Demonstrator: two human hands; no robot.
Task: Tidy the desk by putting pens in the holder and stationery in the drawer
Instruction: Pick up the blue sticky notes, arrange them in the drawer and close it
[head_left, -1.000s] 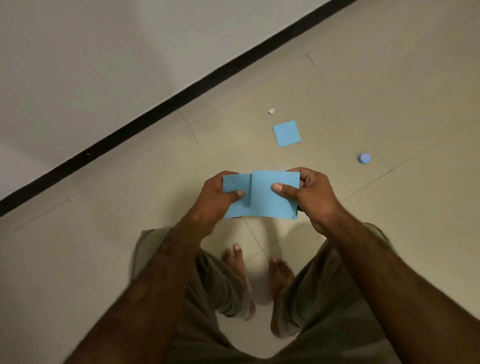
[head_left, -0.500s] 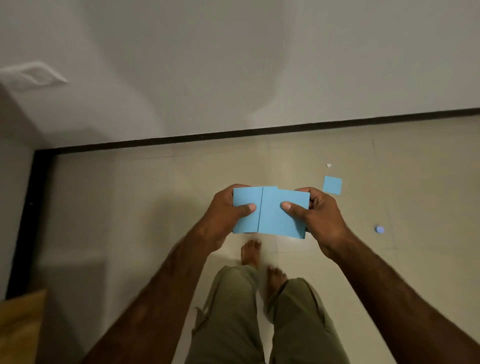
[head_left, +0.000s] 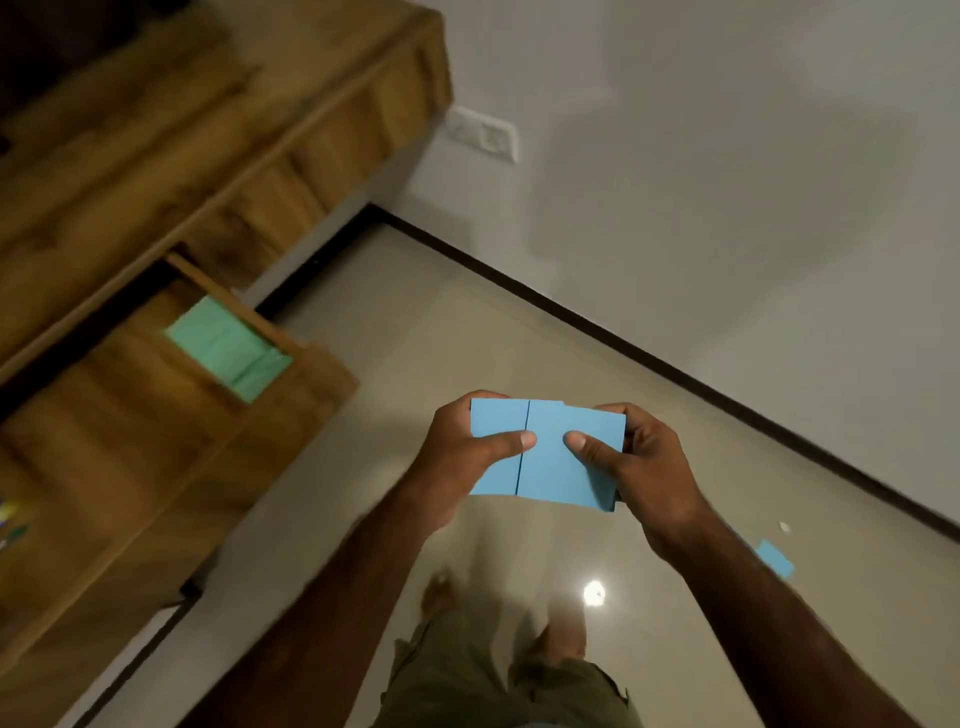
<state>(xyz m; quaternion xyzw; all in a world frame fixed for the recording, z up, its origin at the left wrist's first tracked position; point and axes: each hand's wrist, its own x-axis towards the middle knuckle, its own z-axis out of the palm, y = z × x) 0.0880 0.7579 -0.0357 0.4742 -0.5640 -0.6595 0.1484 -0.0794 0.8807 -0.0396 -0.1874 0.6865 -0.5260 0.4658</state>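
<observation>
I hold blue paper notes (head_left: 550, 467) in front of me with both hands. My left hand (head_left: 462, 457) grips the left sheets with the thumb on top. My right hand (head_left: 644, 467) grips the overlapping right sheets the same way. To the left stands a wooden desk (head_left: 156, 171) with an open drawer (head_left: 291, 384). Green paper (head_left: 228, 348) lies inside that drawer. One more blue note (head_left: 776, 558) lies on the floor behind my right forearm.
A white scrap (head_left: 784, 527) lies on the tiled floor near the dark skirting (head_left: 623, 343). A wall socket (head_left: 485, 136) sits on the white wall. My bare feet and olive trousers (head_left: 498, 686) are below. Blurred coloured items (head_left: 10, 519) show at the left edge.
The view has swung left, so the wooden desk and its open drawer have come into sight. Both hands keep the same grip on the blue notes. The floor note has slid to the lower right.
</observation>
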